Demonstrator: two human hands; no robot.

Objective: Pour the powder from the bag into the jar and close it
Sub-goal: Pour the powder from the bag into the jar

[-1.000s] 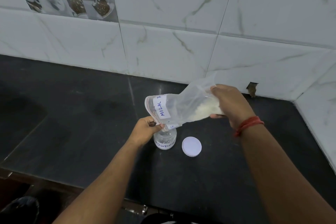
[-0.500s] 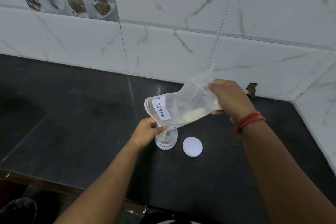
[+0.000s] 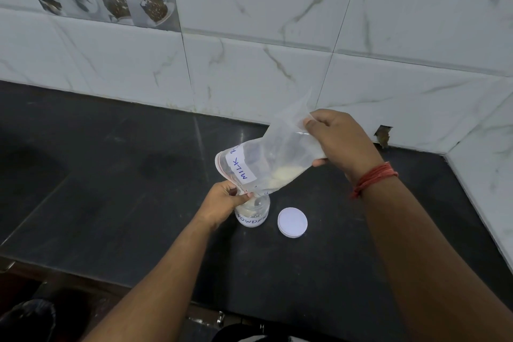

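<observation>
Now the bag [image 3: 266, 164] hangs tilted over the open jar [image 3: 253, 212], its mouth at the jar's rim and pale powder [image 3: 280, 176] low inside. Left hand [image 3: 222, 204] pinches the bag's mouth; right hand [image 3: 342, 141] grips its raised far end. Just right of the jar, the lid [image 3: 292, 222] lies on the dark counter [image 3: 111, 203].

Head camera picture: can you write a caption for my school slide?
Two hands tip a bag of milk powder into an open jar; its white lid waits on the black counter.
</observation>
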